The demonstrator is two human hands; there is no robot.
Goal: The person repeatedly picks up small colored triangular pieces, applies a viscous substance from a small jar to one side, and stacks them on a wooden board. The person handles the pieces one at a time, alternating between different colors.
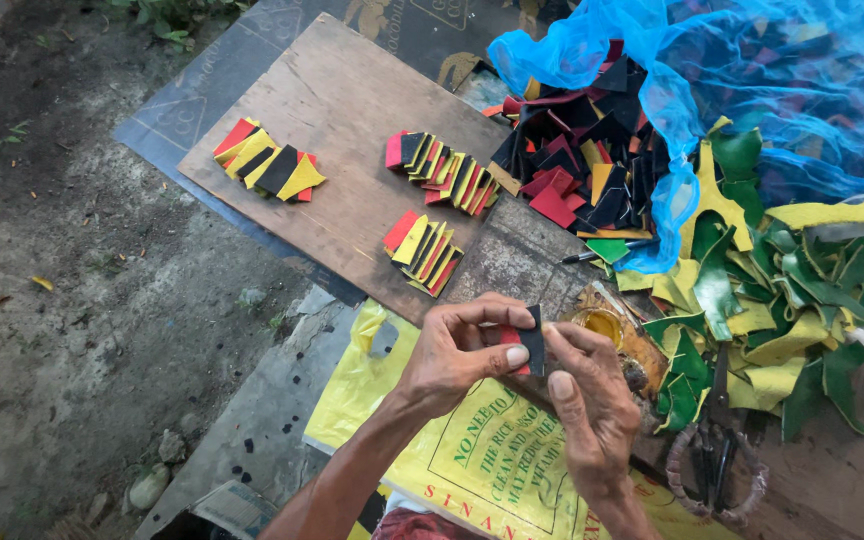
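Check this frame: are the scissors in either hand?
No. The scissors lie on the board beside the green and yellow scraps, while both hands pinch a small black piece.

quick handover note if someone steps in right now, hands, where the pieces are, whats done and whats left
Left hand and right hand: together pinching a small black and red piece between the fingertips.
Done, by the look of it: three fanned sets of red, yellow and black pieces lie on the wooden board.
Left, apparently: a loose heap of cut pieces in the blue net bag; green and yellow offcuts lie to the right.
Nearby: scissors, a small open pot, a pen.
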